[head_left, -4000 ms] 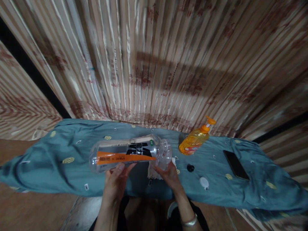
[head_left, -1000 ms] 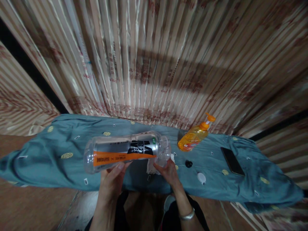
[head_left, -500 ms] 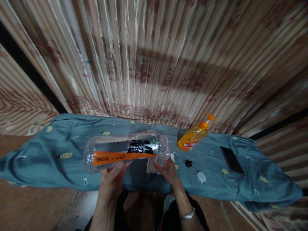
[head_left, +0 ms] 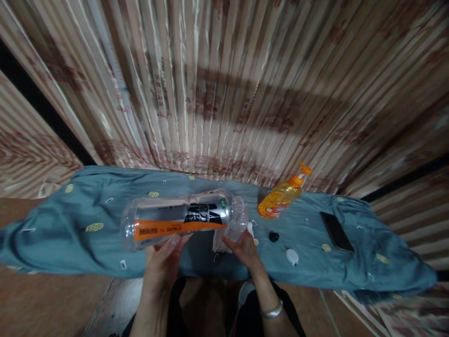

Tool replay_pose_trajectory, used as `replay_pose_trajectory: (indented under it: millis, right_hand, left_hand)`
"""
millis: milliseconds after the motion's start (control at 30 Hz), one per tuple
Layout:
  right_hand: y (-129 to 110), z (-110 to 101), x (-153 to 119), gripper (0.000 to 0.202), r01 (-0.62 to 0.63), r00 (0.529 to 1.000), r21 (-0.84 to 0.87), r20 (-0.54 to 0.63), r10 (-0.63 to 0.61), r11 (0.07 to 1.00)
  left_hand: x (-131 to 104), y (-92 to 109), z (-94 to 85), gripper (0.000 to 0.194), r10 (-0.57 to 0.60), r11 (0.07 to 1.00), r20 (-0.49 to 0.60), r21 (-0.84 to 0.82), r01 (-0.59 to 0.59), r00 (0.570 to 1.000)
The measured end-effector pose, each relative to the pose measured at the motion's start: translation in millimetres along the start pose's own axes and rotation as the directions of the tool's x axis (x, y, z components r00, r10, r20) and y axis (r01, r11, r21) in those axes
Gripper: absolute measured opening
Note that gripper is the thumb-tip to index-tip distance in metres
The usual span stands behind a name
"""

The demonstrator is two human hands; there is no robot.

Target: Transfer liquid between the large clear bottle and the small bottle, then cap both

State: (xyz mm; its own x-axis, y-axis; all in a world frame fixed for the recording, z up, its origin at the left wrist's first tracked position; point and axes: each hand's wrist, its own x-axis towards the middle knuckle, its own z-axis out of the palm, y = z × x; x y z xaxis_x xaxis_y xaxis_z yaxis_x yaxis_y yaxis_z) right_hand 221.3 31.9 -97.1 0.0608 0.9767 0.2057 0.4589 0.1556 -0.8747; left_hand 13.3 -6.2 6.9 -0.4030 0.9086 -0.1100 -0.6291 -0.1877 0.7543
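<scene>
My left hand (head_left: pixel 164 255) is closed around the underside of a large clear plastic bottle (head_left: pixel 175 217) with a silver, black and orange label. The bottle lies nearly level, its mouth toward the right. In my right hand (head_left: pixel 242 248) is a small clear container (head_left: pixel 237 224), held at the mouth of the large bottle. Whether liquid passes between the two cannot be made out. Beneath them a pale cloth or tissue (head_left: pixel 220 244) lies on the teal sheet, partly hidden by my right hand and the bottles.
An orange pump bottle (head_left: pixel 279 199) stands behind and right of my hands. A black cap (head_left: pixel 274 236), a white round lid (head_left: pixel 292 257) and a dark phone (head_left: pixel 336 232) lie on the teal sheet (head_left: pixel 140 262). A striped curtain (head_left: pixel 224 117) hangs behind.
The view has shifted very slightly. Both hands hold the large bottle and the small container in almost the same position.
</scene>
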Motion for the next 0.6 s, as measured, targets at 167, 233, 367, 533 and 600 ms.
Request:
replay_pose_trajectory:
  millis: [167, 233, 367, 533, 600]
  right_hand:
    - [-0.2, -1.8, 0.7, 0.038, -0.036, 0.998, 0.031, 0.058, 0.035, 0.999]
    - [0.8, -1.9, 0.7, 0.041, -0.028, 0.998, 0.026, 0.055, 0.026, 0.999]
    - [3.5, -0.9, 0.9, 0.043, -0.008, 0.999, 0.015, 0.044, 0.007, 1.0]
    - [5.3, 0.7, 0.8, 0.038, -0.004, 0.999, 0.012, 0.052, 0.003, 1.0]
    - [5.9, 1.1, 0.7, 0.04, -0.011, 0.998, 0.016, 0.054, 0.01, 1.0]
  left_hand:
    - [1.3, 1.1, -0.2, 0.03, 0.005, 1.0, 0.004, 0.001, -0.005, 1.0]
    - [1.4, 1.7, 0.5, 0.029, 0.006, 1.0, 0.007, -0.006, -0.006, 1.0]
    - [0.3, 2.3, 1.5, 0.027, 0.005, 1.0, -0.001, -0.007, -0.005, 1.0]
    - [-3.2, 4.1, 4.2, 0.03, 0.026, 0.999, -0.021, -0.032, -0.026, 0.999]
    - [-3.5, 5.0, 4.9, 0.03, 0.035, 0.998, -0.013, -0.043, -0.035, 0.999]
